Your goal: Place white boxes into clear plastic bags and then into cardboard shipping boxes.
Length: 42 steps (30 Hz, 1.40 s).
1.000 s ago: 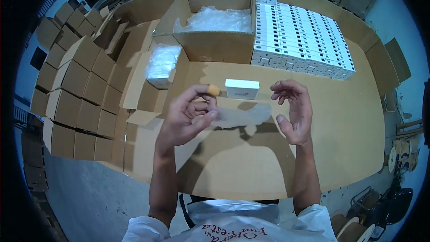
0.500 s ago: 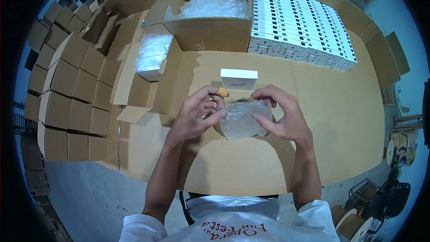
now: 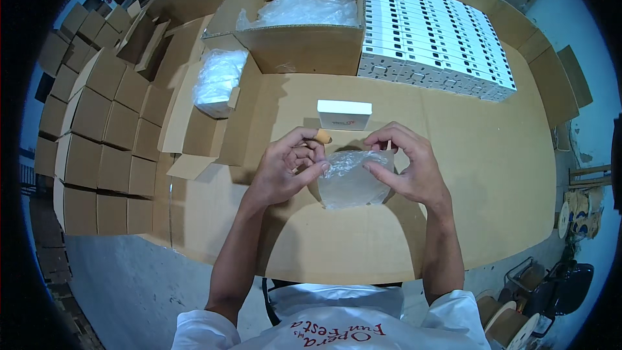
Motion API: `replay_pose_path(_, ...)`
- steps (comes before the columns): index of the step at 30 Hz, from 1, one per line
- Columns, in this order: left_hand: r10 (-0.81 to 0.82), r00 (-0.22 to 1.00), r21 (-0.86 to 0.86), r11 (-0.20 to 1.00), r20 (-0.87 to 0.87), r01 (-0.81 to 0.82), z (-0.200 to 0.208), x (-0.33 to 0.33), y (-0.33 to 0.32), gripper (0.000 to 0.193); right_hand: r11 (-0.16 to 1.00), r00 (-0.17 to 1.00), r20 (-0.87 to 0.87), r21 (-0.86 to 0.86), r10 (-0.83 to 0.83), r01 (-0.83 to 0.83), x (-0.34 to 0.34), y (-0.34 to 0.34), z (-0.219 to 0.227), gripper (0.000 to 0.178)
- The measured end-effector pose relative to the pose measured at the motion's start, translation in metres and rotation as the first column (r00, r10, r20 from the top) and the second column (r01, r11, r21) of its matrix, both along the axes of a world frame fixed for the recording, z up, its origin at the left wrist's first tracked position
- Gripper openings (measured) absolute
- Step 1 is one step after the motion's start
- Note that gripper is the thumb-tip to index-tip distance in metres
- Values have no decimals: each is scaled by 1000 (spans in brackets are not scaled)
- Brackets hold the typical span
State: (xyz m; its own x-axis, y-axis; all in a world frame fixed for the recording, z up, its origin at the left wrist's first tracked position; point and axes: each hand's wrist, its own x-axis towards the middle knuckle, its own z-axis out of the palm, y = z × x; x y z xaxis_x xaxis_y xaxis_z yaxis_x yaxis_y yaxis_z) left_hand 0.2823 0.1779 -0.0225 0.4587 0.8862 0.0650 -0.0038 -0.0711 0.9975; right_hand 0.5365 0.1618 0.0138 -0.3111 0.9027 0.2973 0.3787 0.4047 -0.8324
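Between my two hands a clear plastic bag (image 3: 353,185) is held up by its upper edge, its lower part hanging smooth over the cardboard. My left hand (image 3: 291,165) pinches the bag's left side between thumb and fingers; an orange cover sits on one fingertip. At the other side, my right hand (image 3: 408,165) grips the bag's upper right corner with thumb and fingers. Just beyond the hands stands a small white box (image 3: 345,115) with a small red mark on its front.
At the back, an open carton (image 3: 298,48) holds clear plastic bags (image 3: 308,10). Rows of stacked white boxes (image 3: 437,42) stand back right. A narrow open carton (image 3: 184,113) on the left contains plastic-wrapped items (image 3: 220,81). Brown cartons (image 3: 94,116) are piled far left.
The plastic bag has straightened and its lower edge hangs slightly lower. Both hands stay almost where they were, the right thumb shifting slightly on the bag.
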Motion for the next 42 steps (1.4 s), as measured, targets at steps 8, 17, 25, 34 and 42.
replay_pose_path(8,12,1000,-39,999,-21,-13,0,1,-1,43,1000,998,56,4,13,-13,4,0,-2,19)
replay_pose_path(17,26,999,-134,991,20,-23,-3,1,-1,47,997,996,-48,15,70,-69,-1,-1,-9,13)
replay_pose_path(25,246,945,675,737,-214,-38,9,9,-6,55,997,995,-66,-5,80,-81,-15,-2,-19,8)
replay_pose_path(34,129,973,348,936,-192,-56,-2,9,-8,43,998,995,-75,-1,67,-67,-18,0,-23,7)
replay_pose_path(42,42,972,99,995,-230,-19,-2,2,-4,48,917,950,-279,-323,142,-232,-9,1,-30,12)
